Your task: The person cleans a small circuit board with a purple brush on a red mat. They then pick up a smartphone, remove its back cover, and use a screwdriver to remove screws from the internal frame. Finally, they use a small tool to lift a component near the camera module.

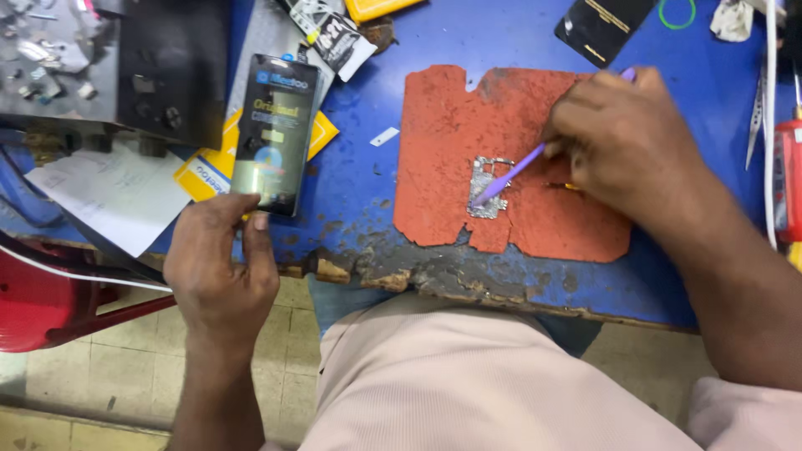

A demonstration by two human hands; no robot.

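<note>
red tool [788, 179] cropped, stylus tip [478, 200] perhaps hidden

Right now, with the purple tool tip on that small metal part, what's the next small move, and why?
Probably press the purple tool tip down to pin the small metal frame before prying. The right hand holds the tool like a pen, its tip on the frame, which lies loose on the red mat. The left hand is off at the black retail box, so nothing else steadies the part.

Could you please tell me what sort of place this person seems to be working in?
Probably a small electronics repair bench: a worn blue table bears a scuffed red mat, where the right hand works a purple tool on a small metal part; the left hand holds a boxed black package.
</note>
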